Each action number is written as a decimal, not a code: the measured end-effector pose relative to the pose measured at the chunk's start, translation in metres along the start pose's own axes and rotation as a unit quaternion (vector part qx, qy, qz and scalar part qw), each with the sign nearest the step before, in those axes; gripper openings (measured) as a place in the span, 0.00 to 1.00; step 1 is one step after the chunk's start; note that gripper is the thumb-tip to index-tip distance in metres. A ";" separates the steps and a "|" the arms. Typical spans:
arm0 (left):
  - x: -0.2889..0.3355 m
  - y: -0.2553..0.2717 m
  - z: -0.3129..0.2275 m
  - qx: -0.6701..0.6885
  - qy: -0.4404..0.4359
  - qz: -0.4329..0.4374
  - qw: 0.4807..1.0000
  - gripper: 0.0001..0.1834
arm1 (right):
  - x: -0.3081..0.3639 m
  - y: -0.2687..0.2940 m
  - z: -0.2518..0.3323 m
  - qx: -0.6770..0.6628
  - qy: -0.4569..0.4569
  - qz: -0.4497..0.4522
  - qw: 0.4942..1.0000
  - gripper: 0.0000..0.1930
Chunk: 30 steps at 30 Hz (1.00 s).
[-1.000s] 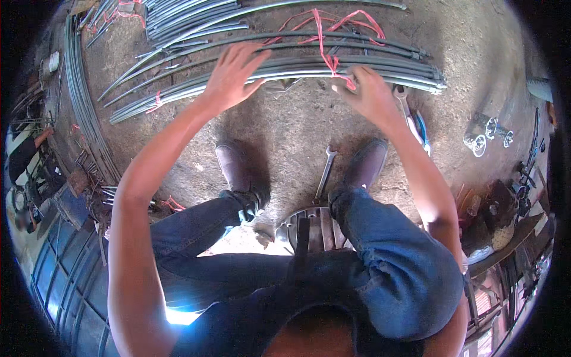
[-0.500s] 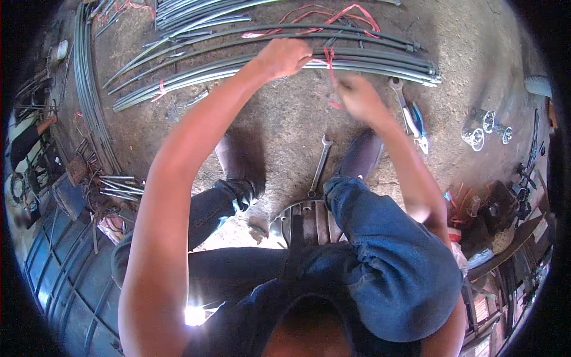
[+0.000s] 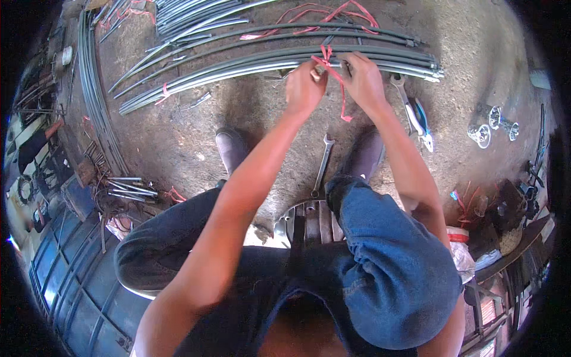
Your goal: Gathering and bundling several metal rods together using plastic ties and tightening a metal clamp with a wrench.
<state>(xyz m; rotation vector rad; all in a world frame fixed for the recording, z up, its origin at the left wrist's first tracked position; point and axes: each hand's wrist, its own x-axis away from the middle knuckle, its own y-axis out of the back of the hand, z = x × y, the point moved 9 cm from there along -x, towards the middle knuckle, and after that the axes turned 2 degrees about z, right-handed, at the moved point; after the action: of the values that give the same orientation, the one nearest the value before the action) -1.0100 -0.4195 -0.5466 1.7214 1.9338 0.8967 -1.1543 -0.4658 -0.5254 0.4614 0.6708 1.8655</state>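
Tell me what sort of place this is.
Probably a metalworking shop: long rods lie bundled with red string on a rough, stained floor, and a wrench lies between the person's feet.

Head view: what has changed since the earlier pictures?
The left hand, open over the rods a second ago, has moved right and curled at the red string, beside the right hand; grip unclear. The string's end now hangs down the picture. The rods and pliers stayed put.
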 end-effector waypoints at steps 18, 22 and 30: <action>0.077 -0.055 -0.023 -0.134 -0.225 0.249 0.932 0.13 | -0.061 -0.056 -0.012 0.065 0.183 0.235 0.952 0.11; 0.173 -0.041 -0.085 -0.122 -0.293 0.403 0.859 0.12 | -0.057 -0.047 -0.021 -0.002 0.081 0.160 0.984 0.10; 0.098 0.005 -0.094 -0.178 -0.171 0.292 0.924 0.08 | -0.039 -0.031 0.003 0.080 -0.131 0.009 0.988 0.12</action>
<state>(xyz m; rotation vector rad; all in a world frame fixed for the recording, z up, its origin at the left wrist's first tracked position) -1.0853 -0.3423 -0.4640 2.0790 0.9677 0.9800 -1.1159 -0.4921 -0.5430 0.8044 0.6413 1.7351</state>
